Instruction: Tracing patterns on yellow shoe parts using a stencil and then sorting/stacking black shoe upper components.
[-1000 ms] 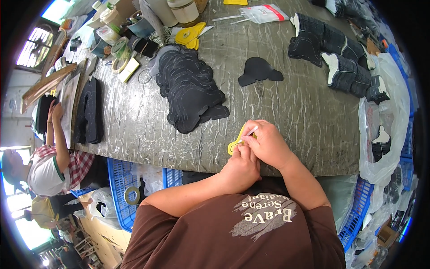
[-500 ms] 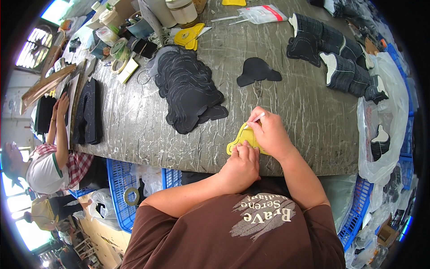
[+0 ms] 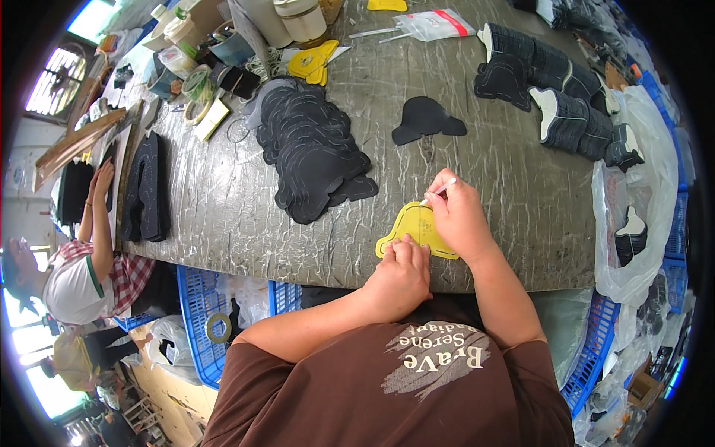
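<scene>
A yellow template (image 3: 421,222) with a slotted outline lies near the table's front edge, probably over a dark piece that shows through its slots. My left hand (image 3: 398,274) presses its lower part down with bent fingers held close together. Pinched in my right hand (image 3: 460,223) is a slim white marking pen (image 3: 445,185), its tip at the template's top edge. Beyond my hands rests a single black cut piece (image 3: 426,119) with a rounded top. Left of it is an overlapping pile of black cut pieces (image 3: 309,145) with pale marked lines. What lies under my palms is hidden.
Tied bundles of black pieces (image 3: 570,123) sit at the right, beside a clear plastic bag (image 3: 639,279). Jars and cups (image 3: 302,18) crowd the back left, near more yellow templates (image 3: 313,59). Blue baskets (image 3: 199,298) stand below the table edge. A person (image 3: 82,276) works at the left.
My right hand has shifted right, and the pen tip has gone from the template's upper left side to its top edge. My left hand stays in place.
</scene>
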`<act>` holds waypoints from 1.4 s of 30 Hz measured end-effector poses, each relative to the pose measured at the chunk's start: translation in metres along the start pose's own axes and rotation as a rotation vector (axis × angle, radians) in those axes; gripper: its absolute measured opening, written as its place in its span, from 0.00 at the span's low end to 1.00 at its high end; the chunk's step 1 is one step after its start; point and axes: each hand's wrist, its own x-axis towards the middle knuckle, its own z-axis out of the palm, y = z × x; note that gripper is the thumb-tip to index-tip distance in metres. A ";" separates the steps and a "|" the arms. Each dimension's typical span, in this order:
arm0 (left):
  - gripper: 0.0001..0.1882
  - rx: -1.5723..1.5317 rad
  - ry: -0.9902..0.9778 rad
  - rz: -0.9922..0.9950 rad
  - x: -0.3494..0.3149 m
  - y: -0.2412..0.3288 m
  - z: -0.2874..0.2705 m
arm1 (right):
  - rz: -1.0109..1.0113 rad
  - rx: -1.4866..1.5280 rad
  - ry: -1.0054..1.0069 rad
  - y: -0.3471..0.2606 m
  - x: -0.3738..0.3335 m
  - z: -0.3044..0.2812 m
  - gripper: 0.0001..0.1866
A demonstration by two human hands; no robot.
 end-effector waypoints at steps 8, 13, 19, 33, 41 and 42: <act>0.42 0.015 0.017 -0.001 0.000 0.001 0.001 | -0.041 -0.019 0.034 0.001 -0.004 -0.002 0.06; 0.42 0.016 0.008 -0.008 0.000 0.001 0.001 | -0.025 0.040 0.041 0.005 -0.007 -0.003 0.06; 0.43 0.012 0.019 -0.016 -0.001 0.002 0.002 | -0.005 -0.002 0.066 0.013 -0.015 -0.009 0.05; 0.43 0.024 0.017 -0.007 -0.001 0.001 0.000 | -0.029 0.014 0.161 0.019 -0.055 -0.014 0.06; 0.43 0.036 0.001 0.000 0.000 0.000 -0.003 | -0.158 -0.030 0.186 0.014 -0.077 -0.020 0.07; 0.43 0.036 0.005 0.002 0.000 0.000 -0.003 | -0.149 -0.021 0.194 0.015 -0.080 -0.020 0.07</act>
